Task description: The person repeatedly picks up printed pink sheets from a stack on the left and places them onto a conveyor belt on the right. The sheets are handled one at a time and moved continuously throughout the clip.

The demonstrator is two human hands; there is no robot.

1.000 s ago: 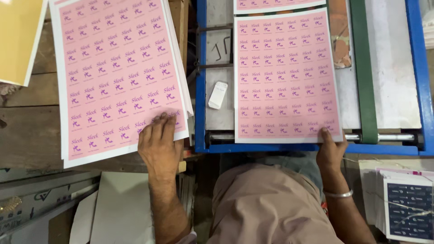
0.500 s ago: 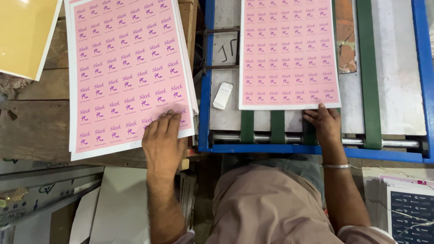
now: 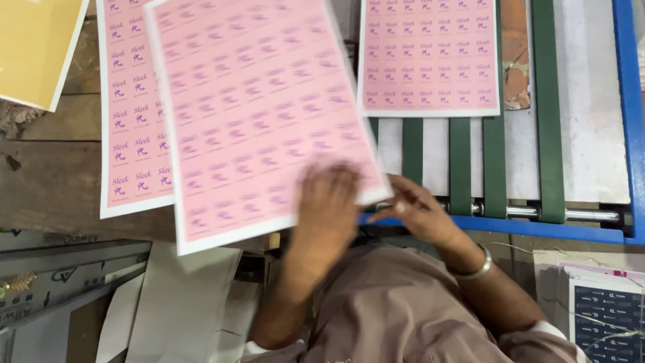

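Pink sheet held between stack and belts.

The left hand [image 3: 327,202] has its grip on the near edge of a blurred pink sheet [image 3: 259,111], above the stack [image 3: 131,121] on the surface's [image 3: 60,181] left side. The right hand [image 3: 418,214] touches that sheet's near right corner; its grip cannot be told. Another sheet [image 3: 430,57] lies on the green belts [image 3: 460,168], towards the far edge.

Worn wooden table [image 3: 60,181] (dark, scuffed), blue-framed machine bed [image 3: 628,101], green belts [image 3: 545,107]
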